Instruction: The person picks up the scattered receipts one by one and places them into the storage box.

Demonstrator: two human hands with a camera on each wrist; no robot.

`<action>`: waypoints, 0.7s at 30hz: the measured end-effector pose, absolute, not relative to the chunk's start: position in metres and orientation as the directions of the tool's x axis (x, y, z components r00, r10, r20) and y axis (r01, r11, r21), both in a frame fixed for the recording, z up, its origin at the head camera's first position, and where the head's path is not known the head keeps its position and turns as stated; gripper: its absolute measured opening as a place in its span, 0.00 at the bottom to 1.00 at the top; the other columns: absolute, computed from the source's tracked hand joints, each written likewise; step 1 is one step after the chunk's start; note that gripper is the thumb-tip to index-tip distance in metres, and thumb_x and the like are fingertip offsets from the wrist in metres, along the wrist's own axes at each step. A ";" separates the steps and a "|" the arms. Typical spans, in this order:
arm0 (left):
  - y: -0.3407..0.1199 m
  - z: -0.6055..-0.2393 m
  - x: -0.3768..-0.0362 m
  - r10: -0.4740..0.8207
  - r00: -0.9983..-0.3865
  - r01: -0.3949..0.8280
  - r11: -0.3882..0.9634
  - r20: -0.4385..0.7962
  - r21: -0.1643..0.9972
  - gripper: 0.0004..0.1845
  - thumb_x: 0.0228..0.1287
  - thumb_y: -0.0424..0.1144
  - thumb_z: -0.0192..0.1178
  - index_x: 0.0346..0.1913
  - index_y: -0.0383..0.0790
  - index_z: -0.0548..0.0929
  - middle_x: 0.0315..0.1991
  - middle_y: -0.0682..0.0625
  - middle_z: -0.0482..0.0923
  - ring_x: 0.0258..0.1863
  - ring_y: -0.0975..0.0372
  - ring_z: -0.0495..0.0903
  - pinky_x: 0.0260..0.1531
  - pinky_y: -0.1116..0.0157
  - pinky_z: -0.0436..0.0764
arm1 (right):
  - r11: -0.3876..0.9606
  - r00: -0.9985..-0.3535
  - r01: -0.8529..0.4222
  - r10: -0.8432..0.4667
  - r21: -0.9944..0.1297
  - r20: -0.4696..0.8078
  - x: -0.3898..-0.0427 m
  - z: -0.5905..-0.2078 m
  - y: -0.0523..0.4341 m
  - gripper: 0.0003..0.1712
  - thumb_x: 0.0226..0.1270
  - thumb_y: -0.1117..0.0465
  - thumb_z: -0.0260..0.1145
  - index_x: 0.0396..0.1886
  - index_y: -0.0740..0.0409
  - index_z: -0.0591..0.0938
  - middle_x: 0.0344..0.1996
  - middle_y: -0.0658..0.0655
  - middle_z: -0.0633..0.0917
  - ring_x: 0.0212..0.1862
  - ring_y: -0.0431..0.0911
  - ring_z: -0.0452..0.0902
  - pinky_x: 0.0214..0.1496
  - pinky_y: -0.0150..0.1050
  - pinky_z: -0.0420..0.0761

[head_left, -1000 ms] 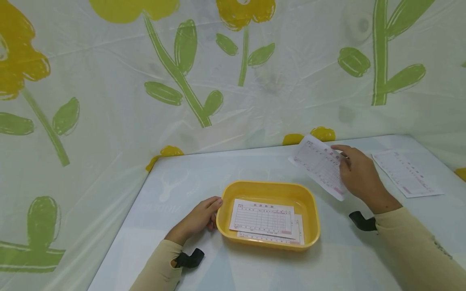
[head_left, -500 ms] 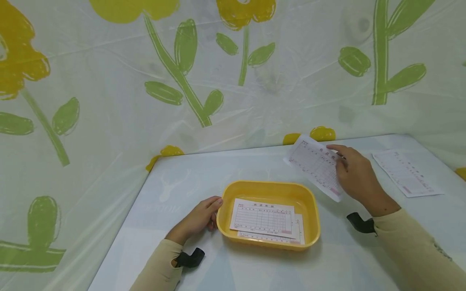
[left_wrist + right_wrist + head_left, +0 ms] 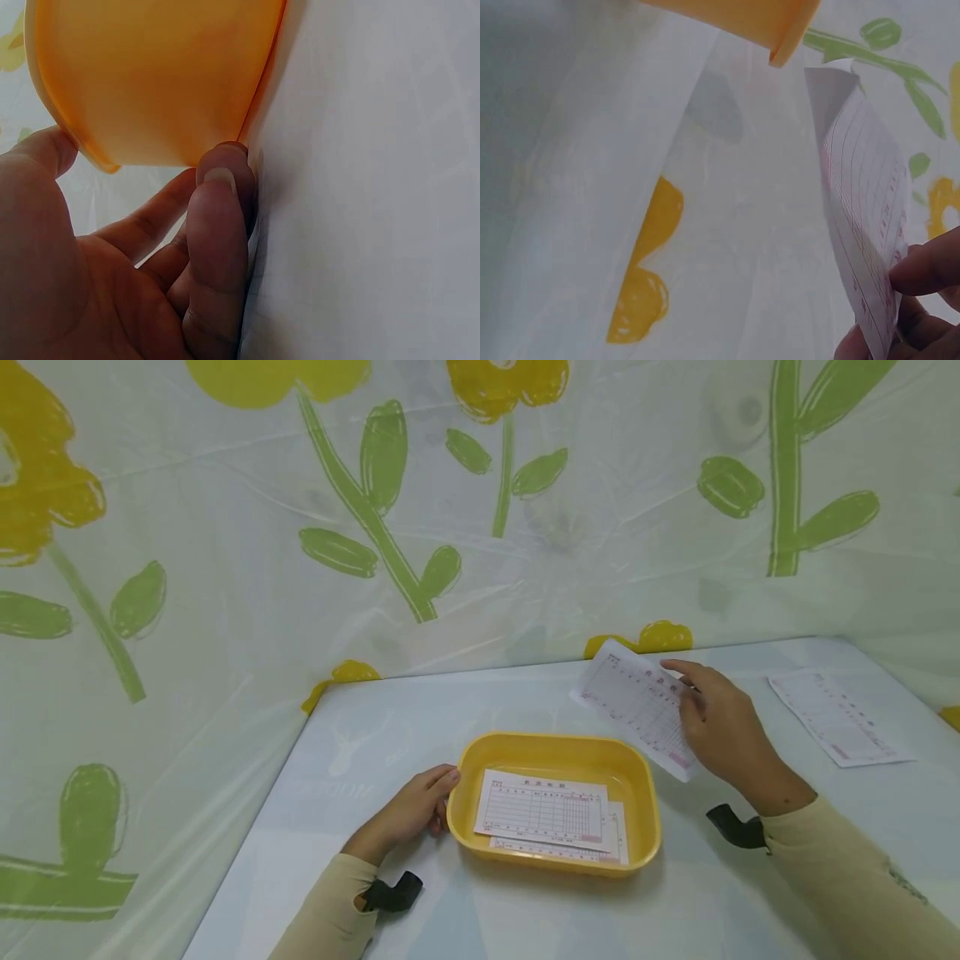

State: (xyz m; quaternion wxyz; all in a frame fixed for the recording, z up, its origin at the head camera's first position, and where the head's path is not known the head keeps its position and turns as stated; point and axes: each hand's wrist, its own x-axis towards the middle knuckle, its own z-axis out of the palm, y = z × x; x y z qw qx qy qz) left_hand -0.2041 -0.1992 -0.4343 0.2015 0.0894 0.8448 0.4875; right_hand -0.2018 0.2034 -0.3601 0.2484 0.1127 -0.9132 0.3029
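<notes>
A yellow plastic basket (image 3: 555,745) sits on the table with printed receipt slips (image 3: 542,810) lying overlapped inside it. At its left end, my left hand (image 3: 408,810) holds the rim with the thumb on top; the left wrist view shows the thumb at the rim (image 3: 52,97) and the fingers under the wall. My right hand (image 3: 727,722) pinches another receipt slip (image 3: 637,706) in the air, beyond the basket's far right corner. That slip tilts and bends slightly in the right wrist view, where the thumb and fingers (image 3: 930,266) grip its lower end.
One more receipt slip (image 3: 840,718) lies on the table at the far right. A pale patterned tabletop (image 3: 360,735) extends around the basket. Behind it hangs a white plastic sheet (image 3: 600,543) printed with yellow flowers. Black bands (image 3: 393,892) show at both wrists.
My right hand has drifted left, and slightly toward the basket, with the slip in its grip. The left hand and the basket stay where they were.
</notes>
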 end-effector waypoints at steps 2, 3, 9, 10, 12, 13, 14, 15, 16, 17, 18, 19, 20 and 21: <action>-0.199 -0.434 -0.204 0.346 -0.902 -0.049 0.511 -0.257 0.858 0.28 0.77 0.60 0.44 0.63 0.43 0.75 0.21 0.51 0.78 0.20 0.61 0.74 0.23 0.65 0.78 | 0.790 -0.845 -0.367 -0.064 -0.491 0.530 -0.201 -0.360 0.202 0.26 0.70 0.76 0.51 0.66 0.65 0.73 0.55 0.72 0.78 0.51 0.64 0.76 0.54 0.64 0.78; -0.199 -0.434 -0.204 0.344 -0.903 -0.050 0.510 -0.258 0.858 0.28 0.77 0.60 0.44 0.63 0.43 0.75 0.21 0.50 0.78 0.20 0.61 0.74 0.23 0.65 0.78 | 0.791 -0.843 -0.373 -0.069 -0.486 0.534 -0.200 -0.360 0.201 0.26 0.70 0.77 0.51 0.66 0.65 0.73 0.55 0.72 0.78 0.51 0.64 0.76 0.54 0.64 0.78; -0.198 -0.433 -0.204 0.342 -0.904 -0.051 0.511 -0.258 0.858 0.27 0.77 0.60 0.44 0.63 0.43 0.75 0.21 0.51 0.78 0.19 0.61 0.74 0.23 0.65 0.77 | 0.785 -0.833 -0.393 -0.084 -0.478 0.546 -0.198 -0.359 0.197 0.25 0.70 0.77 0.52 0.65 0.66 0.73 0.55 0.71 0.79 0.51 0.64 0.78 0.53 0.63 0.80; -0.198 -0.433 -0.203 0.341 -0.904 -0.051 0.511 -0.256 0.858 0.27 0.77 0.60 0.44 0.63 0.43 0.75 0.21 0.51 0.78 0.19 0.61 0.74 0.23 0.65 0.77 | 0.784 -0.833 -0.395 -0.086 -0.478 0.547 -0.198 -0.359 0.197 0.25 0.70 0.77 0.52 0.65 0.66 0.74 0.55 0.71 0.79 0.51 0.64 0.78 0.53 0.63 0.80; -0.198 -0.433 -0.203 0.343 -0.905 -0.047 0.509 -0.253 0.860 0.27 0.77 0.60 0.44 0.62 0.43 0.75 0.21 0.51 0.78 0.19 0.61 0.74 0.23 0.65 0.77 | 0.783 -0.830 -0.400 -0.091 -0.476 0.550 -0.198 -0.359 0.196 0.25 0.70 0.76 0.52 0.65 0.66 0.74 0.56 0.71 0.79 0.51 0.64 0.78 0.53 0.62 0.80; -0.199 -0.433 -0.203 0.344 -0.905 -0.046 0.508 -0.251 0.860 0.27 0.77 0.60 0.44 0.62 0.43 0.75 0.21 0.51 0.78 0.19 0.61 0.74 0.23 0.65 0.77 | 0.781 -0.827 -0.407 -0.095 -0.473 0.554 -0.198 -0.359 0.196 0.25 0.70 0.77 0.52 0.65 0.66 0.74 0.56 0.71 0.79 0.51 0.64 0.78 0.53 0.62 0.80; -0.199 -0.434 -0.203 0.344 -0.905 -0.045 0.509 -0.250 0.860 0.27 0.77 0.60 0.44 0.62 0.43 0.76 0.20 0.50 0.78 0.19 0.61 0.74 0.23 0.64 0.77 | 0.779 -0.826 -0.411 -0.098 -0.473 0.555 -0.198 -0.360 0.196 0.25 0.69 0.77 0.52 0.65 0.66 0.74 0.56 0.71 0.79 0.51 0.63 0.78 0.53 0.62 0.80; -0.199 -0.434 -0.203 0.343 -0.906 -0.046 0.508 -0.250 0.860 0.27 0.77 0.60 0.44 0.62 0.43 0.76 0.20 0.50 0.78 0.19 0.61 0.74 0.23 0.65 0.77 | 0.776 -0.824 -0.416 -0.102 -0.474 0.557 -0.198 -0.360 0.196 0.25 0.69 0.77 0.52 0.65 0.66 0.74 0.56 0.71 0.79 0.51 0.63 0.78 0.52 0.62 0.80; -0.199 -0.434 -0.203 0.343 -0.906 -0.044 0.507 -0.249 0.861 0.27 0.77 0.60 0.45 0.61 0.43 0.76 0.20 0.50 0.78 0.18 0.61 0.74 0.23 0.65 0.78 | 0.773 -0.822 -0.422 -0.106 -0.474 0.559 -0.198 -0.360 0.196 0.25 0.69 0.77 0.52 0.65 0.66 0.74 0.56 0.71 0.79 0.51 0.63 0.78 0.52 0.62 0.80; -0.199 -0.434 -0.203 0.343 -0.906 -0.044 0.507 -0.248 0.861 0.27 0.77 0.60 0.45 0.61 0.43 0.76 0.21 0.50 0.78 0.19 0.61 0.74 0.23 0.65 0.78 | 0.770 -0.821 -0.426 -0.109 -0.475 0.561 -0.198 -0.360 0.195 0.26 0.69 0.77 0.52 0.65 0.66 0.74 0.57 0.70 0.79 0.51 0.63 0.78 0.52 0.62 0.80; -0.200 -0.435 -0.203 0.342 -0.906 -0.045 0.506 -0.248 0.861 0.27 0.77 0.60 0.45 0.61 0.44 0.76 0.21 0.50 0.78 0.19 0.61 0.74 0.23 0.65 0.78 | 0.768 -0.818 -0.432 -0.113 -0.473 0.564 -0.198 -0.360 0.195 0.26 0.68 0.77 0.52 0.65 0.66 0.74 0.56 0.71 0.79 0.51 0.62 0.78 0.51 0.62 0.80; -0.200 -0.435 -0.203 0.342 -0.906 -0.045 0.507 -0.249 0.861 0.27 0.77 0.60 0.45 0.61 0.44 0.76 0.21 0.50 0.78 0.19 0.61 0.74 0.23 0.65 0.78 | 0.767 -0.818 -0.434 -0.116 -0.472 0.563 -0.197 -0.360 0.194 0.26 0.68 0.77 0.52 0.65 0.66 0.74 0.56 0.70 0.79 0.50 0.62 0.78 0.51 0.62 0.81; -0.199 -0.435 -0.203 0.341 -0.906 -0.046 0.507 -0.250 0.861 0.27 0.76 0.61 0.45 0.61 0.44 0.76 0.21 0.50 0.78 0.19 0.61 0.74 0.23 0.65 0.78 | 0.765 -0.818 -0.435 -0.117 -0.474 0.563 -0.197 -0.360 0.194 0.26 0.68 0.77 0.52 0.65 0.65 0.74 0.56 0.70 0.80 0.49 0.61 0.78 0.50 0.61 0.81; -0.199 -0.435 -0.203 0.341 -0.906 -0.047 0.507 -0.250 0.861 0.27 0.76 0.61 0.45 0.61 0.44 0.76 0.21 0.50 0.78 0.19 0.61 0.75 0.23 0.65 0.78 | 0.763 -0.816 -0.441 -0.121 -0.473 0.565 -0.196 -0.360 0.193 0.26 0.68 0.77 0.52 0.65 0.65 0.74 0.55 0.70 0.80 0.49 0.61 0.78 0.49 0.61 0.81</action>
